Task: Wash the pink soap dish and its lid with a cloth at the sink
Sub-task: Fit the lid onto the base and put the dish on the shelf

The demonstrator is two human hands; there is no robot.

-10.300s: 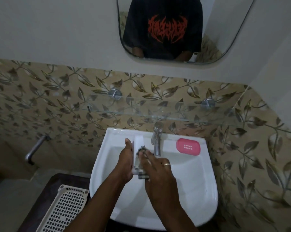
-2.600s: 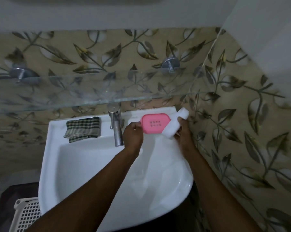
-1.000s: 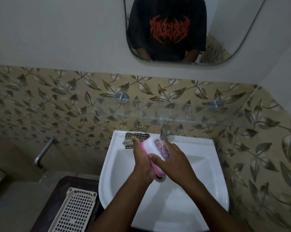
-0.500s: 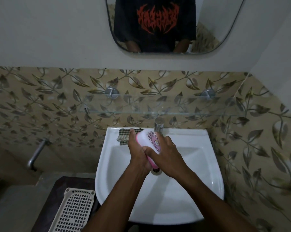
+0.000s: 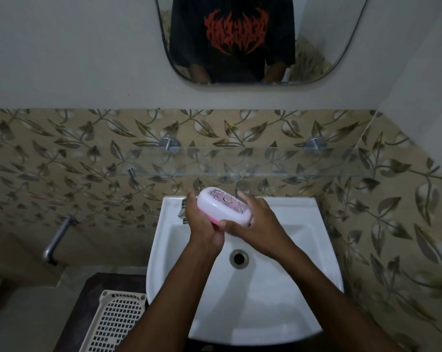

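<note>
Both hands hold the soap dish above the back of the white sink [image 5: 278, 295]. Its whitish lid [image 5: 221, 208], with a patterned label on top, sits on the pink dish [image 5: 213, 219], of which only a thin pink edge shows underneath. My left hand [image 5: 202, 224] grips the left end and underside. My right hand [image 5: 255, 219] clasps the right end and front edge. A checked cloth [image 5: 182, 214] lies on the sink's back left ledge, mostly hidden behind my left hand.
The tap [image 5: 242, 187] stands behind my right hand. A glass shelf [image 5: 265, 163] juts out above the sink, below a mirror [image 5: 240, 39]. A cream perforated basket [image 5: 113, 323] sits at lower left on a dark surface, near a wall pipe [image 5: 54, 240]. The drain [image 5: 238, 258] is open.
The lid, held apart from the pink dish 2.6 s ago, now sits on it. Over the last second both hands tilted the closed dish flatter and lifted it slightly toward the tap.
</note>
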